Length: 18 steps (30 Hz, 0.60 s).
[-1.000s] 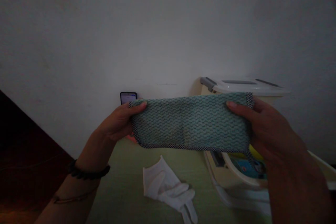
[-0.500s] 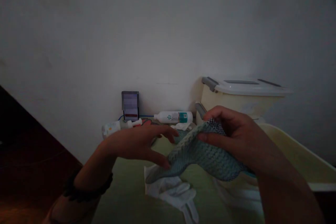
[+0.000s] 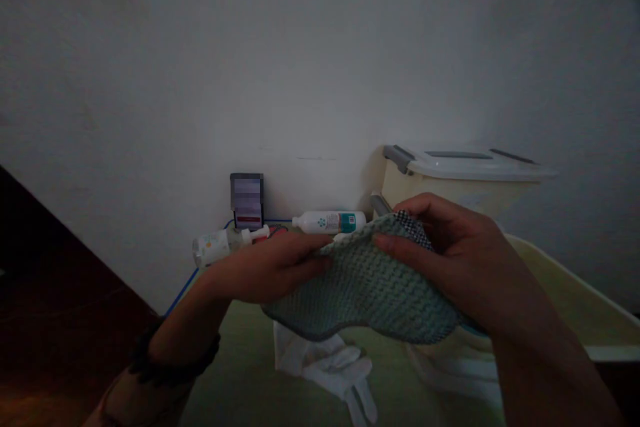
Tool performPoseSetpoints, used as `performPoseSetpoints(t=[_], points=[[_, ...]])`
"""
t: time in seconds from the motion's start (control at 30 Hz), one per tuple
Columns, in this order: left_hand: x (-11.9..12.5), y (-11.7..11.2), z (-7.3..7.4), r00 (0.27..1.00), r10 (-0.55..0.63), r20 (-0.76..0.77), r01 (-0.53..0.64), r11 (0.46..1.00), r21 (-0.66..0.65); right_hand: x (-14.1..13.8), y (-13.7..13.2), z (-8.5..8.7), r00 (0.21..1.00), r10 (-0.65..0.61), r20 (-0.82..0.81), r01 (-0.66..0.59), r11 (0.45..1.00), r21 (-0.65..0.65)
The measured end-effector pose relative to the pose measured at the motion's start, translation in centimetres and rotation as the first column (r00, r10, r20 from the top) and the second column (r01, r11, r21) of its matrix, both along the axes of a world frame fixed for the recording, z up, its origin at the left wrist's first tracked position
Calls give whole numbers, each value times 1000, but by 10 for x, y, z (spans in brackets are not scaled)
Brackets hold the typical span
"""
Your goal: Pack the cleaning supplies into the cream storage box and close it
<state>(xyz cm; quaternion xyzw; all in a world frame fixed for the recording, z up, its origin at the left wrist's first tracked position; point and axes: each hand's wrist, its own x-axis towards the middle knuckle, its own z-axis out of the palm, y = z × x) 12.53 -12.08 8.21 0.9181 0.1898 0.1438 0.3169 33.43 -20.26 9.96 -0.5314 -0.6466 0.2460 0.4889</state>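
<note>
A pale green, textured cloth (image 3: 355, 280) with a dark edge is stretched between my two hands above the table. My left hand (image 3: 275, 267) pinches its upper left edge between thumb and fingers. At the upper right corner, where a black-and-white checked strip shows, my right hand (image 3: 450, 253) grips the cloth. Below the cloth a pair of white gloves (image 3: 333, 367) lies on the green tabletop (image 3: 240, 360), partly covered from view by the hanging fabric.
A phone (image 3: 247, 201) stands against the wall. A white bottle (image 3: 327, 221) lies at the back, and a clear pump bottle (image 3: 215, 247) lies left of it. To the right are a lidded cream storage box (image 3: 450, 193) and an open cream bin (image 3: 575, 293).
My left hand has closed on the cloth's left edge, where its fingers were apart before. The cloth is now spread flatter and its left part is raised.
</note>
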Motion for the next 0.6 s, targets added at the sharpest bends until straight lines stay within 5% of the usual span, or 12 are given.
performPoseSetpoints(t=[0.2,0.33,0.47,0.6], points=[[-13,8,3,986,-165,38,167,917,-362,4,0,2,999,20,-40,-23,998,-63],[-12,7,5,965,-260,-10,229,866,-445,6,0,1,996,-34,-81,25,993,-118],[-13,7,4,993,-113,33,117,934,-337,6,1,0,945,-7,-327,-55,982,-179],[-13,8,1,974,-19,225,126,872,-473,6,4,0,768,48,-639,-189,970,-154]])
